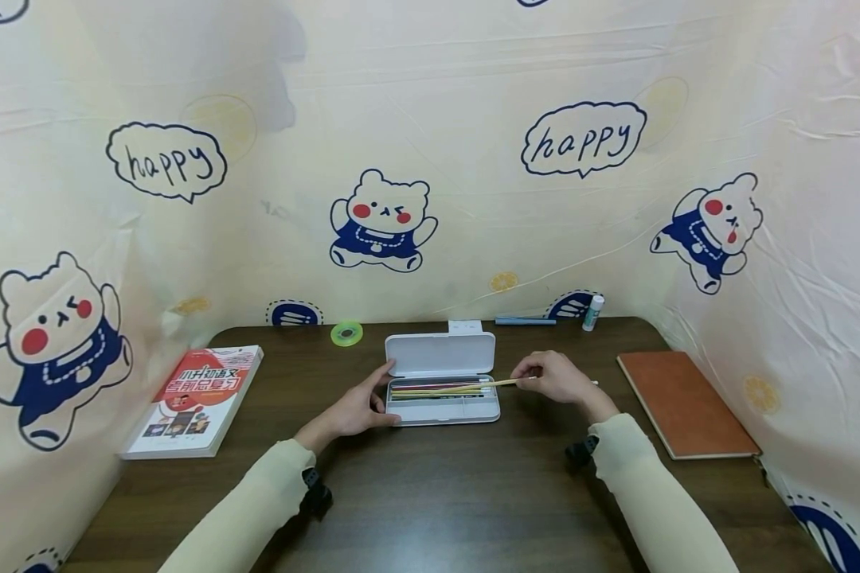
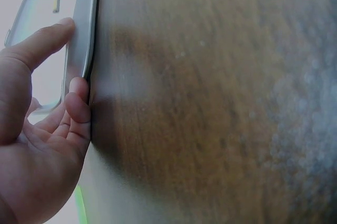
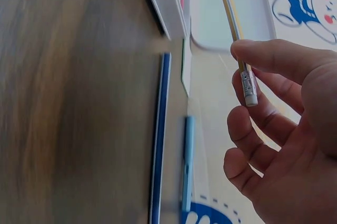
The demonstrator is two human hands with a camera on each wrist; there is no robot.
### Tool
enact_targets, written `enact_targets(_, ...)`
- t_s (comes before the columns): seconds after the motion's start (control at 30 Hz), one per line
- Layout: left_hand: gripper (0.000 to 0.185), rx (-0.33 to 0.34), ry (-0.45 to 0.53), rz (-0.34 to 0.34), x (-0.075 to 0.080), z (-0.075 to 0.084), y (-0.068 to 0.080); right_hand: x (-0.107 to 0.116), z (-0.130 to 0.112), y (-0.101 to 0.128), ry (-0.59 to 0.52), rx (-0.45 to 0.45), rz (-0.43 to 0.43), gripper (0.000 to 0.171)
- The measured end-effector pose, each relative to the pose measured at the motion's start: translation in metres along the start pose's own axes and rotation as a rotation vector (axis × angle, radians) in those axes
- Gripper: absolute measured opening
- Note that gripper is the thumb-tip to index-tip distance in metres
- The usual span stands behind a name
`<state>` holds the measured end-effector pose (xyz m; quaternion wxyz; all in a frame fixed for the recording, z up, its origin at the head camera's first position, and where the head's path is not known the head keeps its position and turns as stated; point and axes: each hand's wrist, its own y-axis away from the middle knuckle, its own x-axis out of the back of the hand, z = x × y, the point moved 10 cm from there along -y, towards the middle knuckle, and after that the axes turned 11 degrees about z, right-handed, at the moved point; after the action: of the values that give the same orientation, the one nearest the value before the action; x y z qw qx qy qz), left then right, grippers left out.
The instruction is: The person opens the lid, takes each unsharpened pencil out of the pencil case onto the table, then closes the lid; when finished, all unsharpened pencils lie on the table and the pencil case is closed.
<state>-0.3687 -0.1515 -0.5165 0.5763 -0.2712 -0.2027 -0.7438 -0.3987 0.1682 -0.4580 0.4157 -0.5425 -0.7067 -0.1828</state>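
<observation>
The left hand (image 1: 354,410) braces the open pencil case (image 1: 442,388) with straight fingers; the right hand (image 1: 555,376) pinches a pencil (image 1: 466,388) over it.

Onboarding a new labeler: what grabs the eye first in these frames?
The open white pencil case at the middle of the dark wooden table, with the left hand steadying its left end. The right hand pinches a yellow pencil by its eraser end, the tip lying over the case. Around it all hangs a cream curtain printed with bears and "happy" bubbles.
</observation>
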Motion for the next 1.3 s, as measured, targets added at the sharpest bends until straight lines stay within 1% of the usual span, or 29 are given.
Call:
enact_targets(0.27,0.106,-0.006,0.007,-0.002,0.0,0.002,0.0,0.024,0.026,0.009,-0.005,-0.043,0.039,0.006)
enact_targets(0.47,0.104,-0.026,0.002,-0.007,0.001,0.004,0.0,0.038,0.052,0.018,0.011,-0.116,0.048,0.006)
enact_targets(0.63,0.103,-0.031,-0.005,-0.007,0.001,0.005,0.001,0.046,0.071,0.026,0.007,-0.15,0.043,0.007)
enact_targets(0.8,0.103,-0.021,-0.009,-0.007,0.001,0.005,0.002,0.052,0.086,0.037,0.0,-0.192,0.019,0.01)
enact_targets(1.0,0.101,-0.018,-0.022,0.0,0.002,0.006,0.002,0.057,0.097,0.046,0.031,-0.212,0.016,0.012)
enact_targets(1.3,0.1,-0.009,-0.039,0.006,0.001,0.004,0.002,0.048,0.112,0.051,0.035,-0.252,-0.005,0.01)
